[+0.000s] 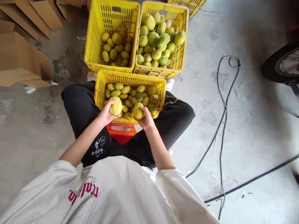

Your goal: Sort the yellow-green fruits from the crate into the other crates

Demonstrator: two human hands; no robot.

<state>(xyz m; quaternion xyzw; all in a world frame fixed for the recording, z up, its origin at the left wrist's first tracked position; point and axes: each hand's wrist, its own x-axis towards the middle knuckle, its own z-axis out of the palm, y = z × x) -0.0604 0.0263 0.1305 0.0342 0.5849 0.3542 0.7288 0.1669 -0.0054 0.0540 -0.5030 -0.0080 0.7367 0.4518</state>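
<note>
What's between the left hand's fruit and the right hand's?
Head view: loose fruits, lower down in the near yellow crate, show through the gap, plus fingertips of the left hand.

Grey concrete floor [201, 102], and a looped black cable [225, 107] lying across it!
Left of that cable, open cardboard boxes [17, 56], dark stains [65, 46] beside them; to the cable's right, a spoked wheel [272, 63] near a shadowy patch; across the cable's lower end, a thicker black cord [257, 176], scraps [213, 177] scattered around, pale light washing the concrete.
</note>
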